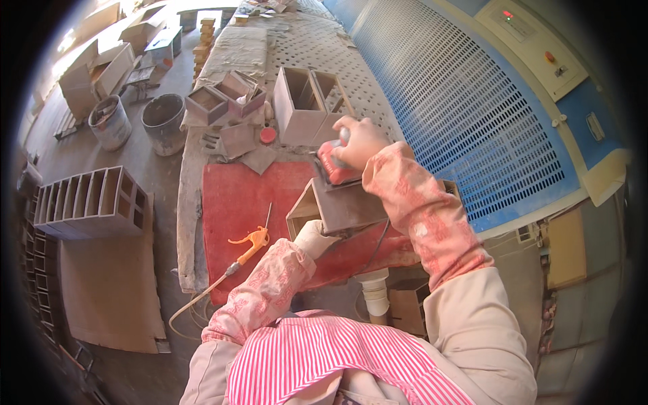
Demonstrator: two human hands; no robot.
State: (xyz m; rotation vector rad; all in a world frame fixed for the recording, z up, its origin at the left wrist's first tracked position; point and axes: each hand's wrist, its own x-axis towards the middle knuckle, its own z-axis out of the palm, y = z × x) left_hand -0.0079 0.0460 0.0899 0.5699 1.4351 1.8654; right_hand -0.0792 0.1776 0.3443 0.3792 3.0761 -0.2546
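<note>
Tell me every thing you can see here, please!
Sander-like tool: one, red, on the near box.
Near box: one, grey-brown, over the mat.
Mat: one, red, on the bench.
Blow gun: one, orange, on the mat.
Bench: one, pale, ahead.
Round lid: one, red, beyond the mat.
Divided box: one, brownish, beyond the tool.
Small boxes: a few, brownish, beside the divided box.
Buckets: two, grey, floor at left.
Slotted unit: one, brownish, lower left.
Grille: one, blue, at right.
Control box: one, cream, upper right.
Distant boxes: several, brownish, upper left.
Striped cloth: one, pink-and-white, lower middle.
Left hand: one, pink sleeve, on the near box.
Right hand: one, pink sleeve, on the tool.
</note>
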